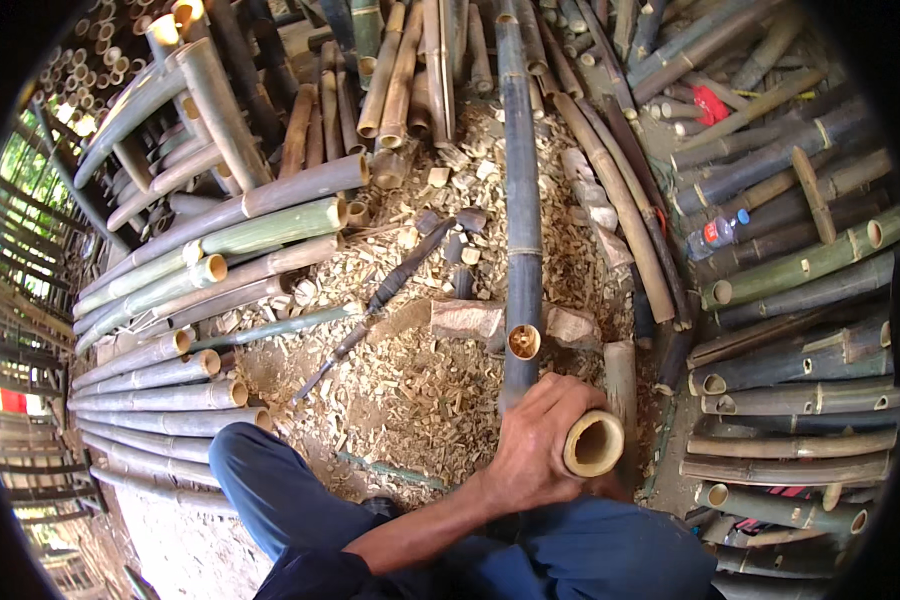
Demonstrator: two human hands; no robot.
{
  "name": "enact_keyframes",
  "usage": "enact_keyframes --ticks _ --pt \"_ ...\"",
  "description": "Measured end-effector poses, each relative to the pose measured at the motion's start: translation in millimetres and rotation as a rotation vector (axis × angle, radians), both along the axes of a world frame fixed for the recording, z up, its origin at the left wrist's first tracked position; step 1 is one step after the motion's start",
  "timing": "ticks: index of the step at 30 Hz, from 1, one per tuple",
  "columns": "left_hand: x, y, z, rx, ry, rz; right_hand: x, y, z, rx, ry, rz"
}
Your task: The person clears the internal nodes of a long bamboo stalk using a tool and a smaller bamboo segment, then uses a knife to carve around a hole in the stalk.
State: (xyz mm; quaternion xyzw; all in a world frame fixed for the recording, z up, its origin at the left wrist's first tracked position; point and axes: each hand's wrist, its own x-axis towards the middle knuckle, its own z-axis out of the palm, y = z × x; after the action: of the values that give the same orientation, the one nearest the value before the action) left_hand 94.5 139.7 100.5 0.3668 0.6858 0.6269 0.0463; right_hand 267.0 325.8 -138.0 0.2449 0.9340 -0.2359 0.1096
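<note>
My left hand (542, 440) is closed, its forearm crossing from lower left. Its fingers wrap round a bamboo tube (615, 448), whose pale, hollow cut end faces up. Beneath and beyond that hand, a long dark bamboo pole (523, 220) runs away from me. A cut hole (523, 342) shows in the pole's upper side near the hand. How tube and pole meet is hidden. Of my right hand (608, 486) only a bit of skin shows below the tube; its fingers are hidden. The pole lies across a wooden block (467, 320) on the ground.
Wood chips (400, 420) cover the ground ahead. A long tool with a dark wrapped middle (395, 285) lies left of the pole. Bamboo poles (160, 395) are stacked left, with more poles (800, 405) at right. A plastic bottle (718, 233) lies there. Behind the left stack stands a bamboo frame (220, 110).
</note>
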Motion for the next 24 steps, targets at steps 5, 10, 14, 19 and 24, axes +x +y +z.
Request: enact_keyframes --ticks 5,10,14,19,24 --pt "-55.4 -36.0 -9.0 -0.758 -0.045 0.105 -12.2 6.4 29.4 0.051 -0.047 -0.013" --pt "-126.7 -143.1 -123.9 -1.144 -0.194 0.510 -19.6 15.2 36.2 -0.634 0.217 -0.453" --pt "-126.9 -167.4 -154.8 -1.237 -0.053 0.766 -48.4 -3.7 104.7 -1.509 0.304 -0.715" --pt "-52.5 -48.4 -145.6 -0.577 -0.771 0.265 -73.1 -20.8 127.9 -1.812 0.125 -0.739" --pt "-13.6 -0.5 -191.6 0.005 -1.212 0.013 -89.3 -35.1 132.3 -1.707 0.087 -0.703"
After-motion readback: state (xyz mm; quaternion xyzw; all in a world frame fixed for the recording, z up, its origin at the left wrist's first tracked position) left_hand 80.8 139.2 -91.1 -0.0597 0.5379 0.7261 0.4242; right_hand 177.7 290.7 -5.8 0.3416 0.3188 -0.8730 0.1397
